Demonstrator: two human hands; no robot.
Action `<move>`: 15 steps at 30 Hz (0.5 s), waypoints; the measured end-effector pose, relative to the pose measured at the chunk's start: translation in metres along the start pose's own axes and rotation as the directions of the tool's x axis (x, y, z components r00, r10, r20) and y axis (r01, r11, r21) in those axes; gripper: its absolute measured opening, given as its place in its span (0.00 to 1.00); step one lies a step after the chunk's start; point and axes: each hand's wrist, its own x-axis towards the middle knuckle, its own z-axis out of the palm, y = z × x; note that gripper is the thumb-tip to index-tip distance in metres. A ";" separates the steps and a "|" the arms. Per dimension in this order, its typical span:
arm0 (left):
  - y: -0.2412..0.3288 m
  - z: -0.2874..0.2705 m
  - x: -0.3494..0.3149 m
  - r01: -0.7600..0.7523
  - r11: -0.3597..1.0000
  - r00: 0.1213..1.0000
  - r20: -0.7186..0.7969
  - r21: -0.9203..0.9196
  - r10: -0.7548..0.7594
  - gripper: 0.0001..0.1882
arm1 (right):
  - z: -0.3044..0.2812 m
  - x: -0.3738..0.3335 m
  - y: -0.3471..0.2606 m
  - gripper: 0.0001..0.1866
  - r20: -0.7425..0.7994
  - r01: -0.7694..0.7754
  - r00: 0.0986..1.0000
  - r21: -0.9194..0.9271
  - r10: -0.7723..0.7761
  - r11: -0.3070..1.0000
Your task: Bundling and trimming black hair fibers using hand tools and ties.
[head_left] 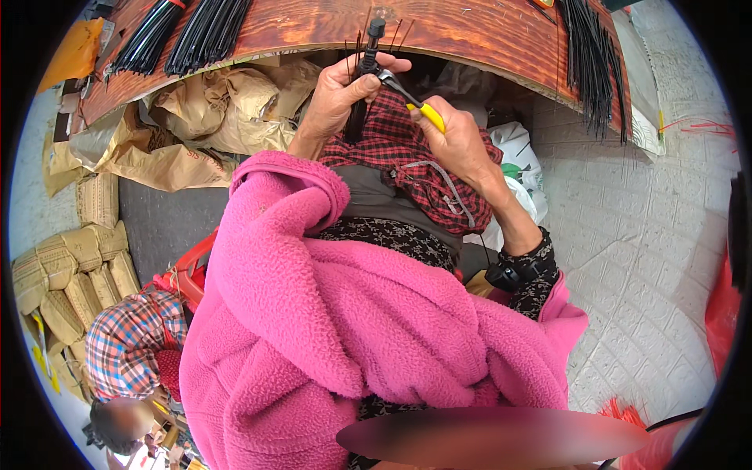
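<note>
My left hand is closed around an upright black part with a ribbed stem and a wider cap, near the table's front edge. Thin dark wires stick up around it, and its lower end hangs below my fingers. My right hand grips yellow-handled pliers. Their metal jaws reach the black part just beside my left fingertips; whether they bite on it I cannot tell. Beneath both hands, a red-and-black checked cloth covers my lap.
On the wooden table lie bundles of thin black strips, with another bundle overhanging the right edge. Crumpled brown paper sacks fill the space beneath. A white bag stands to the right. Another person is at the lower left.
</note>
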 end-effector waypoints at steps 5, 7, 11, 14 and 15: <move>0.000 -0.005 -0.003 -0.018 1.000 0.999 0.051 -0.014 0.019 0.20 | -0.025 0.006 -0.009 0.06 0.104 -0.005 0.995 0.075 -0.003 0.997; -0.001 -0.005 -0.001 -0.022 1.000 0.998 0.064 -0.009 0.023 0.20 | -0.037 0.010 -0.012 0.07 0.180 -0.001 0.984 0.007 0.000 1.000; 0.000 0.000 0.000 -0.001 0.995 0.993 0.115 -0.099 0.013 0.20 | -0.054 0.011 -0.020 0.08 0.219 -0.093 0.971 -0.036 0.098 0.995; -0.004 0.003 0.000 -0.030 0.998 0.995 0.098 0.056 0.024 0.20 | -0.064 0.013 -0.026 0.09 0.250 -0.100 0.960 -0.113 0.126 0.988; -0.004 0.004 -0.001 -0.028 0.998 0.995 0.098 0.054 0.023 0.20 | -0.065 0.013 -0.026 0.10 0.264 -0.100 0.955 -0.150 0.137 0.984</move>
